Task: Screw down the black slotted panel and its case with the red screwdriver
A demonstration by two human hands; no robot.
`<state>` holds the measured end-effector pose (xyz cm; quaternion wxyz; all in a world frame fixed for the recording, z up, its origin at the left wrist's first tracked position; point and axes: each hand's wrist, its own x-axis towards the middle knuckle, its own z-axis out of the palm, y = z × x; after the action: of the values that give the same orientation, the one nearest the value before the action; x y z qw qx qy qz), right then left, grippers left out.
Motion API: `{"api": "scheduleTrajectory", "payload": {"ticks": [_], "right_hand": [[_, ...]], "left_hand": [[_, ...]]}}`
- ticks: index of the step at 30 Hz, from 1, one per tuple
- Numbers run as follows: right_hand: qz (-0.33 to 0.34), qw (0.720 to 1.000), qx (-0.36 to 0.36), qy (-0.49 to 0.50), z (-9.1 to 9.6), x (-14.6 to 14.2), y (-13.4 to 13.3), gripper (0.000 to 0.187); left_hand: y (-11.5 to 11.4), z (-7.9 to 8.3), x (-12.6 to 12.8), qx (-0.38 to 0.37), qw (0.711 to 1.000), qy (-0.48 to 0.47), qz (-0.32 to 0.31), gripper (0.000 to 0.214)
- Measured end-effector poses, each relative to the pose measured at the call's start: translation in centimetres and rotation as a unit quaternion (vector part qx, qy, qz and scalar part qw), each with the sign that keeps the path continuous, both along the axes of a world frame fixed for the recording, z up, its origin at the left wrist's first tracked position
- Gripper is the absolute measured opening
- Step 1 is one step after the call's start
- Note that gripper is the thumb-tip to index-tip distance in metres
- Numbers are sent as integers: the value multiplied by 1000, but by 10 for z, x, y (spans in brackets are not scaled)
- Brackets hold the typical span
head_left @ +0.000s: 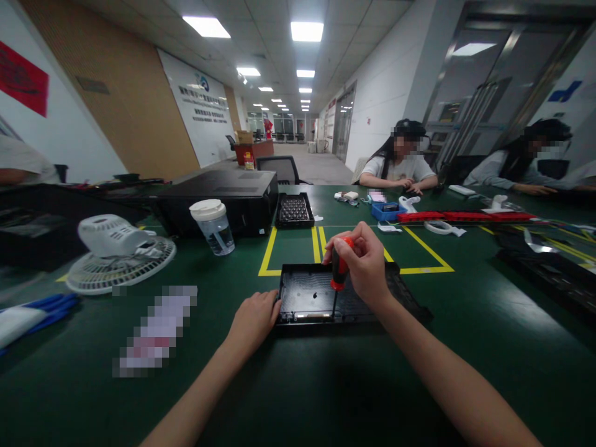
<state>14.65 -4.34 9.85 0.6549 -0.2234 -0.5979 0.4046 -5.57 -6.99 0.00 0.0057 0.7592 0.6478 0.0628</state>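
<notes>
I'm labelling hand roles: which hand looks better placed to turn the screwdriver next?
Probably the right hand: it grips the red-and-black screwdriver, which stands nearly upright over the black panel. The left hand lies at the panel's left edge, perhaps better for steadying it.

Your left hand [255,313] and right hand [367,264] are bare across all visible surfaces. Your left forearm [198,388] and right forearm [447,372] are likewise bare down to the lower edge of the view. Each forearm is slender, smooth in outline, and narrows toward the hand.
</notes>
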Motion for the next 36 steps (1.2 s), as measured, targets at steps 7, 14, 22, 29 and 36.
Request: {"api": "scheduleTrajectory", "payload": {"ticks": [7, 14, 22, 29, 36], "right_hand": [[-36, 999, -12, 1, -1, -5, -4, 29], [-65, 998, -9, 20, -5, -11, -10, 29], [-91, 996, -13, 17, -5, -16, -17, 29], [-133, 991, -30, 16, -7, -17, -11, 36], [-138, 987, 9, -83, -10, -13, -10, 19]], "left_hand": [[1, 1, 1, -1, 1000, -5, 1, 38], [1, -3, -1, 4, 1000, -9, 3, 38], [1, -3, -1, 10, 1000, -10, -2, 38], [2, -6, -1, 13, 1000, -5, 1, 37], [3, -6, -1, 11, 1000, -15, 4, 38]]}}
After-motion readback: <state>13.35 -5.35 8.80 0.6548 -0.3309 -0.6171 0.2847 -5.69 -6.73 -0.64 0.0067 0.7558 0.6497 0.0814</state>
